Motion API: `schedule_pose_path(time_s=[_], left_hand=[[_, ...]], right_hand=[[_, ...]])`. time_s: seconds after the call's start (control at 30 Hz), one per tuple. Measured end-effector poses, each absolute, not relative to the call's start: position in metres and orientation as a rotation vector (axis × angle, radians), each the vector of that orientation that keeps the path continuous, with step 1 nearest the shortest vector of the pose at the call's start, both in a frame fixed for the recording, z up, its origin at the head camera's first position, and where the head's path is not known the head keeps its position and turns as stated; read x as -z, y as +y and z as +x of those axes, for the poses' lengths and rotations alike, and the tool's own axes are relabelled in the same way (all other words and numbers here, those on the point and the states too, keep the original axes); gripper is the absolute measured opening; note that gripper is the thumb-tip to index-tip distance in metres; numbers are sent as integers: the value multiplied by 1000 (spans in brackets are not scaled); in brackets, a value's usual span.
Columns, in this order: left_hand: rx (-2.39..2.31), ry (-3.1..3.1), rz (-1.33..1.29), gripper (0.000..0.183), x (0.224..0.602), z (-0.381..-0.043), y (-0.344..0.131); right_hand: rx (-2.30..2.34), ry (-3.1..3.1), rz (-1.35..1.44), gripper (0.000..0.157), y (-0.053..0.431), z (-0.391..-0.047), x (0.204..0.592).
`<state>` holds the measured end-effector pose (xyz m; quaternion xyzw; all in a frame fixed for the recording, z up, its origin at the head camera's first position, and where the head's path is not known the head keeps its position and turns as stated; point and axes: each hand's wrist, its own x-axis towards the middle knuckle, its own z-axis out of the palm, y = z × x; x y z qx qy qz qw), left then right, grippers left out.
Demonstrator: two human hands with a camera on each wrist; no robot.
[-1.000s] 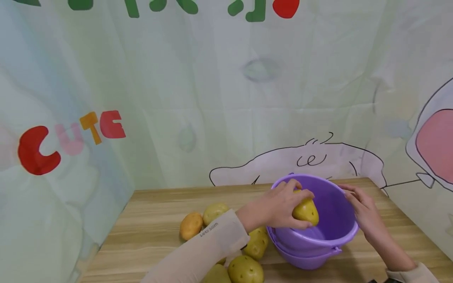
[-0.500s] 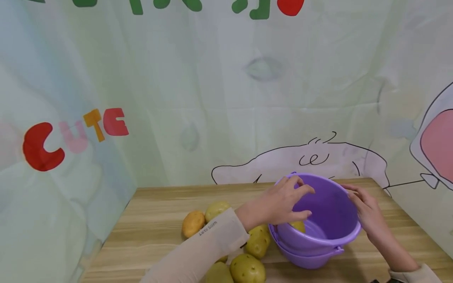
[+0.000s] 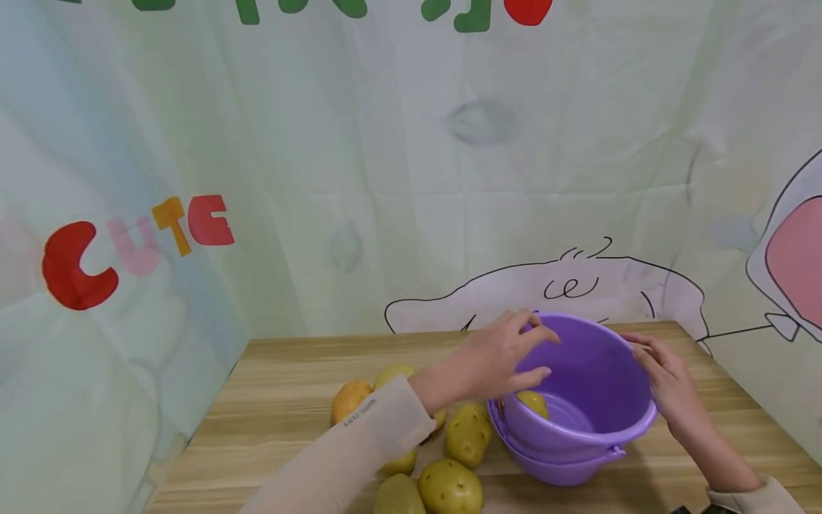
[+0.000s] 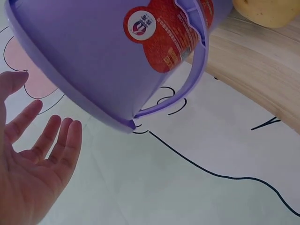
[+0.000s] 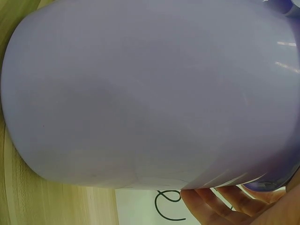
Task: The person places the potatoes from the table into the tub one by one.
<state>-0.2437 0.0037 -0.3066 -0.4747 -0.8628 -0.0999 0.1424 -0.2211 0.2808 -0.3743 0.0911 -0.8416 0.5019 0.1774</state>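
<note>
Printed wall cloth (image 3: 308, 143), far left and behind: creased fabric, coloured capitals reading CUTE. Tabletop (image 3: 276, 371): pale, streaked wood grain. Orange-tan potato (image 3: 350, 401), one: smooth, rounded, partly behind the beige sleeve (image 3: 334, 453), which hides other pieces; full count not possible. Greenish-yellow potato (image 3: 452, 487), near edge: plump, glossy, dotted with dark pits. Oblong potato (image 3: 469, 434), one: yellow-green, pitted; just left of the bucket, long axis running roughly away from the person; lies back toward the person and leftward of the left fingertips, that hand being the nearer. Left hand (image 3: 494, 353): fingers parted and loosely bent, nothing held; at the left side of the bucket mouth. Yellow potato (image 3: 533, 403), one: inside the bucket at its left, just below the left thumb; part-hidden by the rim, long axis cannot be told. Purple bucket (image 3: 549, 432): smooth plastic, round mouth, tapering wall, carry handle (image 4: 200, 63), red printed label (image 4: 161, 37). Right hand (image 3: 668, 378): fingers touching the bucket's right side at the rim; gripping or merely resting, cannot tell.
</note>
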Motion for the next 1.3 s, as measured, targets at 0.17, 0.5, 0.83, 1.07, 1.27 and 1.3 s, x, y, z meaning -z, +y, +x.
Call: schedule_pose_path(time_s=[0.17,0.5,0.83,1.07,1.27,1.3], left_hand=[[314,-2468,-1347,37,305,-247,-7],[344,-2479,-1311,38,303,-251,-29],[383,-2483,-1238,37,303,-253,-56],[375,-2489,-1187,35,306,-252,-77],[345,-2517,-1146,35,308,-251,-94],[332,-2518,-1140,35,309,-250,-96]], right_hand=[[-1398,-2386,247,37,281,-222,374],[-1411,-2375,276,37,280,-221,373],[-1408,-2382,266,37,281,-221,374],[-1410,-2382,261,36,282,-222,375],[-1413,-2385,264,37,282,-221,374],[-1418,-2384,266,37,282,-221,374]])
